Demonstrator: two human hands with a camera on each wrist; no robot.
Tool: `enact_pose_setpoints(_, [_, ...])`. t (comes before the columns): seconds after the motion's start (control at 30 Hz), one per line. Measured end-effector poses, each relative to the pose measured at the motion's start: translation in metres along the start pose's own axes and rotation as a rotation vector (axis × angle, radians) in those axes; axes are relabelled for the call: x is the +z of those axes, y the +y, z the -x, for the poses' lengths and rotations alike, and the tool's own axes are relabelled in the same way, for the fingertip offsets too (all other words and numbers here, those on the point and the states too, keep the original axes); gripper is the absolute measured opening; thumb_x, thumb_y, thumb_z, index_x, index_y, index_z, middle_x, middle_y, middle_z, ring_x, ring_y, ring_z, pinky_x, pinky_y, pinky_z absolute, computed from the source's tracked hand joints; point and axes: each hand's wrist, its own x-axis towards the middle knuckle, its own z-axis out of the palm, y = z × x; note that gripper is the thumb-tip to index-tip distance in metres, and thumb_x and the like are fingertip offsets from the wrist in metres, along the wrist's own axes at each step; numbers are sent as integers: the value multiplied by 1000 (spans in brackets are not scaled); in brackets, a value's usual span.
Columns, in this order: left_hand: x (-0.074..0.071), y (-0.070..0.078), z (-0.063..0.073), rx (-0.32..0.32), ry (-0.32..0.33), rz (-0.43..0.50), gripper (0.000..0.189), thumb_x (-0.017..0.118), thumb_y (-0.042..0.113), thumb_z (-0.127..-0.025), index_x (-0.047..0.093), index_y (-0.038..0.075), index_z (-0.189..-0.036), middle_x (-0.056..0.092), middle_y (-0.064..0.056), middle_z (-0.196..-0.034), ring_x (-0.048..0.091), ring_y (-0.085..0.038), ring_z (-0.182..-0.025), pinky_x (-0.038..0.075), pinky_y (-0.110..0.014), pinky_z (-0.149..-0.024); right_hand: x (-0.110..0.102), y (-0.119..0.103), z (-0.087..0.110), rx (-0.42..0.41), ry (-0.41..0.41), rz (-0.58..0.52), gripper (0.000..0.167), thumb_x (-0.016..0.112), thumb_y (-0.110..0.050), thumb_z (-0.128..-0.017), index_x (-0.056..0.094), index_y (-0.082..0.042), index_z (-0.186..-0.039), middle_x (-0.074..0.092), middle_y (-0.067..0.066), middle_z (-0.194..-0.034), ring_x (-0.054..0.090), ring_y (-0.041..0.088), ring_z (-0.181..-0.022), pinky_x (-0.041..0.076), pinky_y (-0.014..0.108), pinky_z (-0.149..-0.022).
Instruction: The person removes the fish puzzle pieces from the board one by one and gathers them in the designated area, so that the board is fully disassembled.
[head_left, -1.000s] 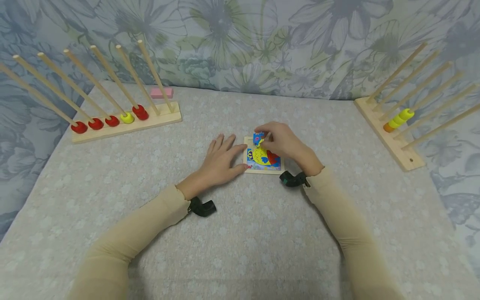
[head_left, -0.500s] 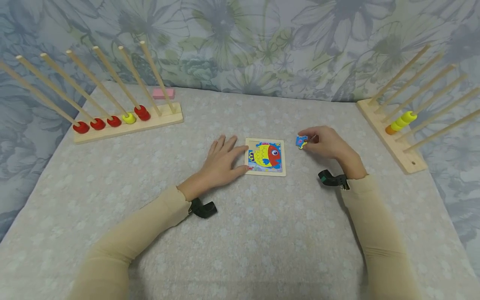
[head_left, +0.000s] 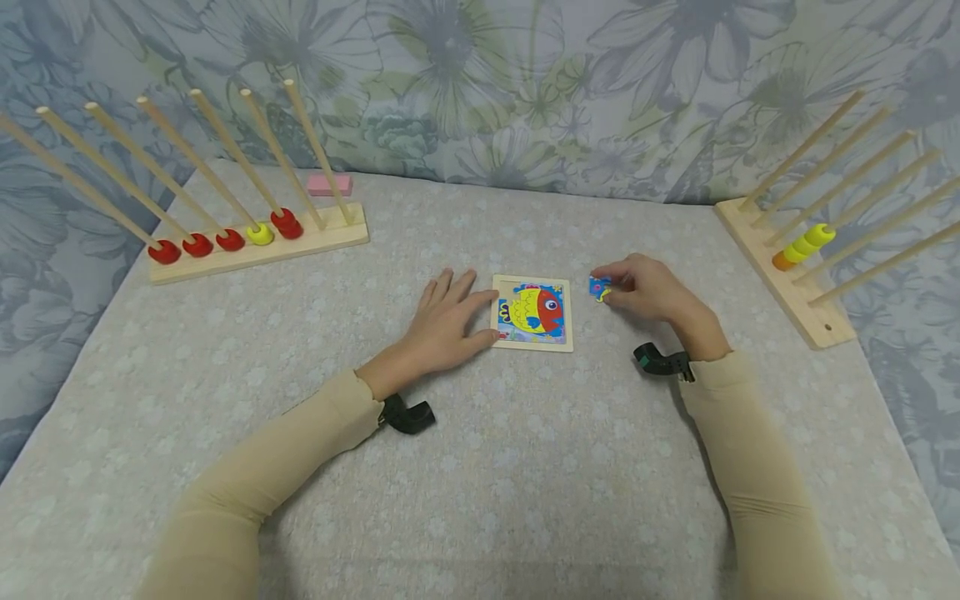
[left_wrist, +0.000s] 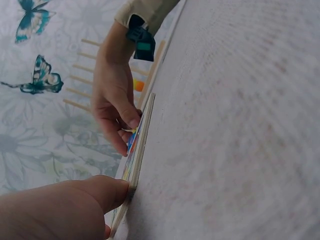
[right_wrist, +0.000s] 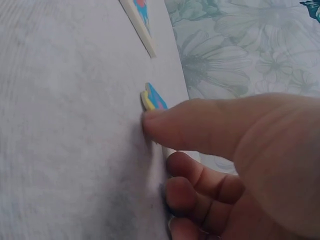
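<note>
"What's the setting?"

"A flowery backdrop (head_left: pixel 480 100) with printed butterflies (left_wrist: pixel 47 77) on it, and a pale tablecloth (head_left: pixel 480 483) in front."

"And the left hand?"

"The left hand (head_left: pixel 438 329) lies spread wide, thumb and forefinger touching the left edge of a square puzzle tray (head_left: pixel 536 349). A red, yellow and blue fish (head_left: pixel 551 307) fills most of the tray, and bare wood shows in its far left corner."

"The right one?"

"The right hand (head_left: pixel 648 287) pinches a small blue puzzle piece (head_left: pixel 598 287) between thumb and fingers, just to the right of the tray and apart from it. (Whether the piece touches the tablecloth I can't tell, even from the right wrist view.)"

"What else is about?"

"Well off to the left, a wooden peg stand (head_left: pixel 333 232) carries red beads (head_left: pixel 197 245) and one yellow bead (head_left: pixel 259 234); a pink block (head_left: pixel 330 184) lies behind it. Over on the right, another peg stand (head_left: pixel 821 329) has yellow beads (head_left: pixel 807 242) stacked above an orange bead (head_left: pixel 782 262)."

"And the sleeves?"

"Both beige sleeves (head_left: pixel 300 458) reach the wrists."
</note>
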Motion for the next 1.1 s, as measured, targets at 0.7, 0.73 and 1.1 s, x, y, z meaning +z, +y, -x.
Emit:
enact_pose_setpoints(0.7, [0,0,0,-3,-3,6,64,62,45,-95,49,17,-152,23,-20,-169,6,-49,-158,4,-66,-125,4,1,1,15,10,-8,46,66,-1,-90,63,-2,-136,59,21,-105,55,30,-91,45,35,-77])
enact_pose_setpoints(0.73, [0,-1,0,-3,-4,6,64,62,45,-95,49,17,-152,23,-20,-169,6,-49,-158,4,-66,-125,4,1,1,15,4,-9,46,66,-1,-90,63,-2,-137,59,21,-107,55,30,-92,45,37,-78])
enact_pose_setpoints(1.1, [0,0,-1,3,-1,12,64,63,44,-95,50,16,-151,24,-21,-168,6,-49,-157,5,-67,-125,-1,-35,-15,26,21,-42,47,64,-5,-90,63,-5,-137,66,21,-110,63,30,-84,50,33,-67])
